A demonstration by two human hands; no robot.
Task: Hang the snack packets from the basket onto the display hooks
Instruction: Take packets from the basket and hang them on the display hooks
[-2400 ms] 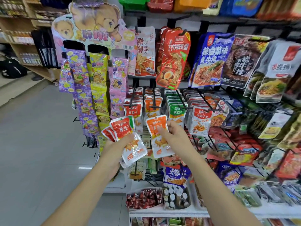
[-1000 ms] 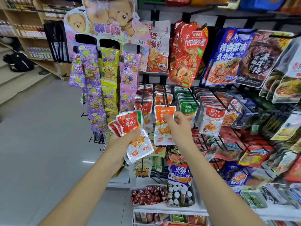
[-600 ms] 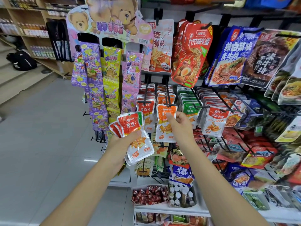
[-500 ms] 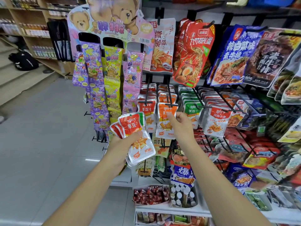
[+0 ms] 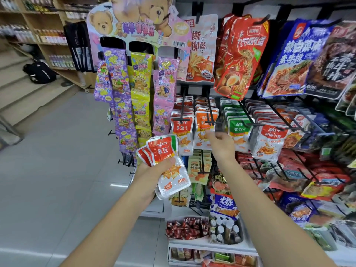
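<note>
Left hand (image 5: 152,170) grasps a fanned stack of red-and-white snack packets (image 5: 163,149), thumb across their lower halves. Right hand (image 5: 222,146), motion-blurred, shows loosely bent fingers that grasp nothing; its fingertips (image 5: 209,134) lie at the lower face of the orange packet (image 5: 204,128), which hangs at the front of the display hook (image 5: 209,105) directly above that hand. The basket is out of view.

Handling, as judged: the packets appear light, soft and pliable, with glossy film that is probably slippery, so a fanned stack may slide apart if the grip loosens. Each is best pinched at its flat top seal, beside the hang hole, leaving the hole free for the hook tip.

Surroundings: a row of red packets (image 5: 182,128) hangs just beyond the left hand's stack; green packets (image 5: 238,128) hang just to the right of the right hand; long candy strips (image 5: 142,97) dangle above the left hand. Obstructions, as judged: hook tips stand close together and carry cross-pieces, and the rows are nearly full, leaving little room behind each front packet.
</note>
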